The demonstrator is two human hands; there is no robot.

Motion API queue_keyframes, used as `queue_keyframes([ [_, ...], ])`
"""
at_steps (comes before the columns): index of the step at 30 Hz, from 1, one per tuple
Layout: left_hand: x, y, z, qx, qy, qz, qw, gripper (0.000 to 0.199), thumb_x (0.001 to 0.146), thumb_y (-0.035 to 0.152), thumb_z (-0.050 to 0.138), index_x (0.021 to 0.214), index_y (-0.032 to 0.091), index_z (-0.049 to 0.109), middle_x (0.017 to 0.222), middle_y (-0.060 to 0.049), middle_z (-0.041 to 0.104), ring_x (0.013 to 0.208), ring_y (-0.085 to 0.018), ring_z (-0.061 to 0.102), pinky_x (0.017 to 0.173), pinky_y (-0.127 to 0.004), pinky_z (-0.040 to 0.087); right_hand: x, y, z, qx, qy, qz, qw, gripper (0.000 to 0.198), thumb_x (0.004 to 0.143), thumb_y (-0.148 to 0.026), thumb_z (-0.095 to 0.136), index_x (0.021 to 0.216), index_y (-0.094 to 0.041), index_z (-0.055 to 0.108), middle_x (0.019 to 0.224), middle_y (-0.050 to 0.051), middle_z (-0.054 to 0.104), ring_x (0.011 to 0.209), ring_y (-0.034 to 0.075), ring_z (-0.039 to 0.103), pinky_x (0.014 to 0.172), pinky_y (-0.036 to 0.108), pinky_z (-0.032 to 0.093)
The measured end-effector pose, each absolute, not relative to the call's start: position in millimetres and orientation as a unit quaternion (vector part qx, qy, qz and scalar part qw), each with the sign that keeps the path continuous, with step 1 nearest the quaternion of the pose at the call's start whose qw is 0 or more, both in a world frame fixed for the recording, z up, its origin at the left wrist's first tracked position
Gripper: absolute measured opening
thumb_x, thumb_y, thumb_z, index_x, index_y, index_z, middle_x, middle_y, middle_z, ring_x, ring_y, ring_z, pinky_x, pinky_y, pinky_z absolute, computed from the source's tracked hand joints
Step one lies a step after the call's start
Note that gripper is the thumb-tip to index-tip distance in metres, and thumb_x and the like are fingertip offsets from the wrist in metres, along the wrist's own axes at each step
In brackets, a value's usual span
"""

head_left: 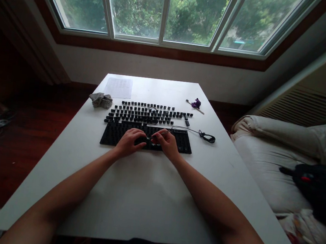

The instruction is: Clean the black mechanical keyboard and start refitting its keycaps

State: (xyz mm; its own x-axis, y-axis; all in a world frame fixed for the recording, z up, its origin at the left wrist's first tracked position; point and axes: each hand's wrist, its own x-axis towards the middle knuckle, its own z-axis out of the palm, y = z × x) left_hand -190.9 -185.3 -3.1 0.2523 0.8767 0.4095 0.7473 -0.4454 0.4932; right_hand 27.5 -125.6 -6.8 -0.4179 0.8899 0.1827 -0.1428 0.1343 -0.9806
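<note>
A black keyboard (111, 133) lies across the white table in front of me, with many of its keycaps off. My left hand (131, 141) rests over its middle, fingers curved and thumb apart from them. The left fingertips are close to a small shiny bit between the two hands, too small to name. My right hand (166, 141) is closed in a pinch just right of it, above the keyboard. Whatever the right fingers hold is too small and dark to make out. Loose black keycaps (140, 113) stand in several rows behind the keyboard.
A coiled black cable (207, 138) lies right of the keyboard. Farther back are a brush (198, 108) with a purple cloth (196, 103), a crumpled grey cloth (100, 100) and a printed sheet (119, 87). A pale sofa (262, 158) stands at the right.
</note>
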Motion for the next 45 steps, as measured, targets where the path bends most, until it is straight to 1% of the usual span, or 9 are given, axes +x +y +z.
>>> queue_keyframes([
  [5,-183.2,-186.1,-2.4,0.756,0.54,0.351,0.116,0.02,0.09,0.034,0.066,0.107,0.023,0.066,0.107,-0.006,0.07,0.104,-0.025,0.063,0.095,-0.044,0.048,25.0,-127.6,-5.3,-0.296,-0.588,0.602,0.452,0.04,0.084,-0.059,0.07,0.09,-0.02,0.063,0.087,0.005,0.075,0.075,0.019,0.073,0.071,0.035,0.063],
  [11,-180.7,-191.7,1.2,0.734,0.559,0.372,0.099,0.023,0.089,0.033,0.067,0.11,0.024,0.064,0.107,-0.005,0.068,0.104,-0.024,0.063,0.093,-0.042,0.049,20.1,-130.5,-4.5,-0.3,-0.555,0.623,0.462,0.043,0.08,-0.06,0.074,0.092,-0.02,0.063,0.086,0.004,0.075,0.076,0.02,0.074,0.071,0.035,0.064],
  [15,-178.7,-195.6,4.5,0.714,0.571,0.394,0.095,0.025,0.089,0.034,0.067,0.112,0.023,0.063,0.105,-0.004,0.066,0.097,-0.022,0.064,0.09,-0.038,0.05,19.7,-131.8,-4.2,-0.294,-0.551,0.628,0.465,0.041,0.082,-0.058,0.073,0.095,-0.019,0.067,0.089,0.006,0.076,0.08,0.021,0.075,0.072,0.034,0.063],
  [19,-177.9,-196.7,5.8,0.711,0.559,0.414,0.106,0.021,0.09,0.034,0.065,0.109,0.023,0.063,0.101,-0.004,0.065,0.092,-0.02,0.064,0.086,-0.036,0.052,20.6,-131.5,-4.4,-0.297,-0.542,0.635,0.463,0.041,0.083,-0.058,0.072,0.096,-0.019,0.069,0.087,0.006,0.076,0.079,0.021,0.075,0.071,0.034,0.063],
  [24,-180.2,-194.4,4.0,0.709,0.533,0.436,0.15,0.017,0.089,0.031,0.064,0.104,0.021,0.064,0.096,-0.004,0.065,0.089,-0.019,0.064,0.084,-0.034,0.052,21.4,-131.0,-4.9,-0.282,-0.548,0.651,0.444,0.04,0.08,-0.054,0.076,0.101,-0.02,0.069,0.09,0.005,0.076,0.084,0.021,0.074,0.073,0.034,0.063],
  [28,-182.8,-193.2,2.6,0.709,0.516,0.439,0.196,0.016,0.088,0.03,0.063,0.101,0.02,0.066,0.094,-0.004,0.066,0.087,-0.019,0.063,0.082,-0.033,0.052,21.9,-131.4,-4.6,-0.272,-0.553,0.657,0.434,0.037,0.081,-0.052,0.075,0.101,-0.02,0.069,0.09,0.005,0.076,0.085,0.021,0.074,0.075,0.034,0.062],
  [33,-188.1,-192.9,2.1,0.705,0.49,0.442,0.261,0.021,0.089,0.033,0.064,0.104,0.019,0.068,0.098,-0.005,0.069,0.091,-0.02,0.065,0.084,-0.033,0.051,22.7,-131.7,-5.0,-0.251,-0.542,0.68,0.426,0.036,0.082,-0.049,0.076,0.1,-0.019,0.069,0.089,0.005,0.076,0.084,0.02,0.074,0.074,0.034,0.062],
  [38,-193.0,-191.7,0.6,0.718,0.469,0.422,0.294,0.021,0.091,0.037,0.062,0.094,0.018,0.07,0.092,-0.005,0.07,0.087,-0.019,0.065,0.082,-0.032,0.051,23.4,-132.7,-5.8,-0.239,-0.546,0.703,0.389,0.037,0.082,-0.049,0.076,0.101,-0.018,0.069,0.091,0.006,0.077,0.084,0.02,0.074,0.078,0.036,0.062],
  [45,-186.8,-193.9,-0.6,0.683,0.49,0.439,0.317,0.024,0.091,0.035,0.061,0.108,0.018,0.068,0.094,-0.004,0.07,0.086,-0.017,0.064,0.08,-0.03,0.051,23.5,-132.4,-7.0,-0.233,-0.542,0.699,0.404,0.033,0.084,-0.046,0.075,0.101,-0.018,0.07,0.087,0.005,0.076,0.083,0.02,0.074,0.076,0.034,0.062],
])
